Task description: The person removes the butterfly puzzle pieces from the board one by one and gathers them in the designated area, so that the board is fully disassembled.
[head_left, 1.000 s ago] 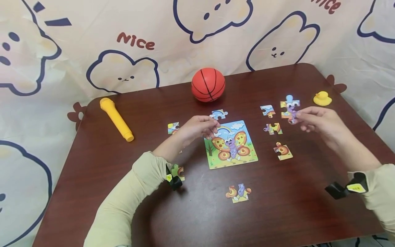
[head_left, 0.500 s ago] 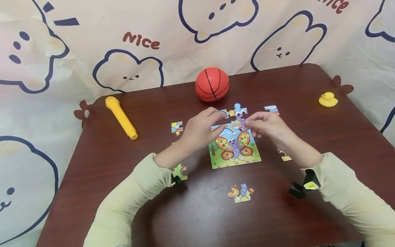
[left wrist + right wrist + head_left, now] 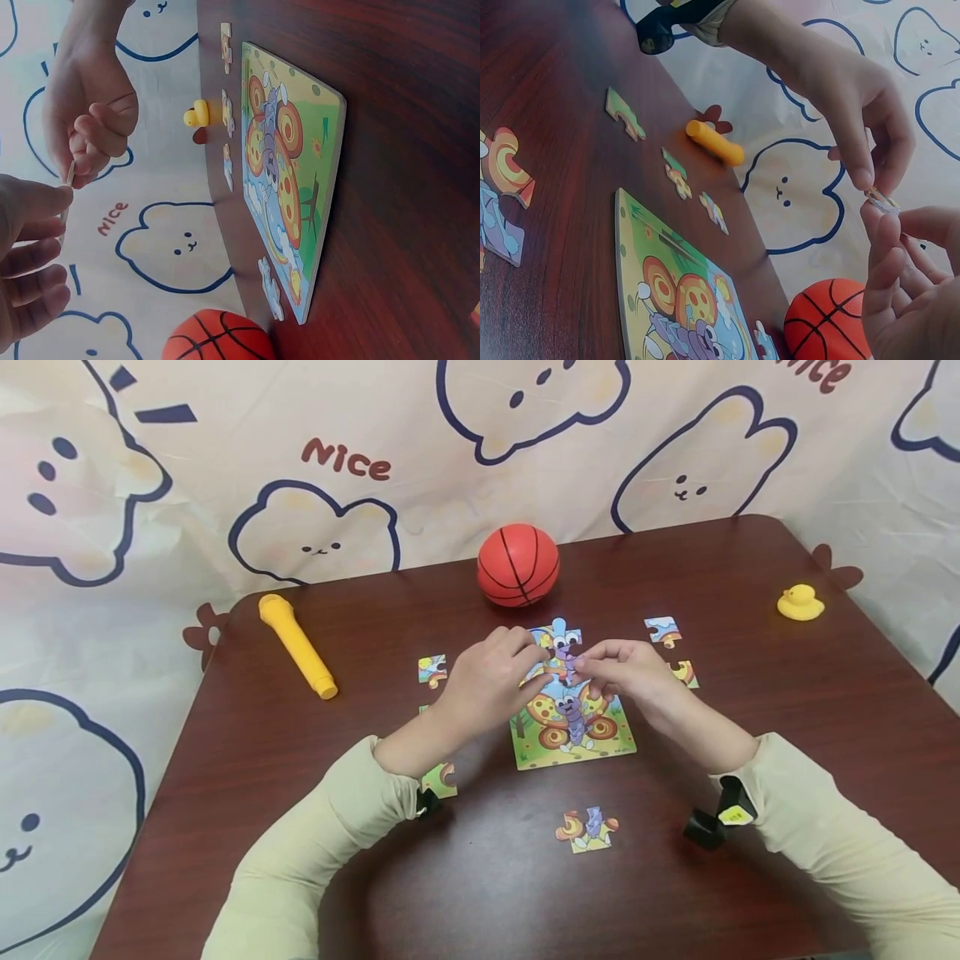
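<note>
A jigsaw piece (image 3: 561, 643) with a purple butterfly face is up in the air between my two hands. My right hand (image 3: 628, 677) pinches its right side between thumb and fingers. From the left, my left hand (image 3: 491, 677) grips the opposite edge with thumb and fingertips. In both wrist views the piece is nearly edge-on, well above the table. Below and nearer lies the square butterfly picture board (image 3: 534, 742), flat on the wood, its far part covered by the hands in the head view. A rainbow piece (image 3: 270, 289) lies by the board's far edge.
Loose pieces flank the board: a yellow-sun one (image 3: 432, 670) and a green one (image 3: 441, 779) left, a cloud one (image 3: 663, 632) right. Another (image 3: 587, 832) lies in front. A red ball (image 3: 518, 565), yellow toy microphone (image 3: 298, 646) and yellow duck (image 3: 800, 602) stand farther out.
My right hand has carried the butterfly-face piece leftward from the right side to above the board. My left hand, which held nothing, has opened out and now grips the piece's left edge.
</note>
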Motion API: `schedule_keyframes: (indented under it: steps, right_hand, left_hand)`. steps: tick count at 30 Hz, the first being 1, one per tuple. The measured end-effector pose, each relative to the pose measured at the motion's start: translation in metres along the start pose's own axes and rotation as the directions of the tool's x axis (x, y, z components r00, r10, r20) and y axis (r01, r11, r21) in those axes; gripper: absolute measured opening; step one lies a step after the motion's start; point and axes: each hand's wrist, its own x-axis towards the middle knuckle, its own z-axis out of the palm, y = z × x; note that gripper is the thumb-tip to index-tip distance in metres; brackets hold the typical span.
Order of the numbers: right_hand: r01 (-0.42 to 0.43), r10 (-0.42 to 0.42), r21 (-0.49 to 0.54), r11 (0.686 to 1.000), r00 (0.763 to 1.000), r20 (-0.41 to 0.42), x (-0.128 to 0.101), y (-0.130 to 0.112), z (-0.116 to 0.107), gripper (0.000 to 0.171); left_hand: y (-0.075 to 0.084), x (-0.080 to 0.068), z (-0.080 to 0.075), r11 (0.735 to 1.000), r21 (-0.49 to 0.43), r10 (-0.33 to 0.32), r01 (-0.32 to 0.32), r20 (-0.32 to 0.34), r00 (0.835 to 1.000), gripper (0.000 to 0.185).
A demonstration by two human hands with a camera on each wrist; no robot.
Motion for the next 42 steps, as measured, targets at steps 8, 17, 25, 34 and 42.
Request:
schedule_keyframes:
  steps: [8,17,25,34,42]
  right_hand:
    - [0.008,-0.008,-0.018,1.000,1.000,0.004,0.000,0.001,0.000,0.009]
    - [-0.018,0.019,-0.053,0.998,1.000,0.020,0.000,0.008,-0.004,0.013]
    - [-0.035,0.035,-0.051,0.998,0.999,0.009,0.000,0.013,-0.011,0.011]
    - [-0.032,0.032,-0.084,0.996,0.999,0.007,-0.004,0.018,-0.020,0.019]
    - [-0.031,0.028,-0.065,0.997,0.998,-0.051,-0.013,0.024,-0.038,0.015]
  left_hand:
    - [0.000,0.000,0.004,1.000,-0.004,0.016,-0.016,-0.026,1.000,0.017]
    - [0.003,-0.002,0.012,0.999,-0.006,0.035,-0.035,-0.013,0.999,0.017]
    - [0.007,0.000,0.018,0.999,-0.028,0.042,-0.043,-0.013,0.999,0.016]
    - [0.014,0.004,0.022,0.997,-0.017,0.072,-0.072,-0.003,0.997,0.018]
    - [0.021,0.008,0.026,0.995,-0.077,0.059,-0.058,0.010,0.998,0.021]
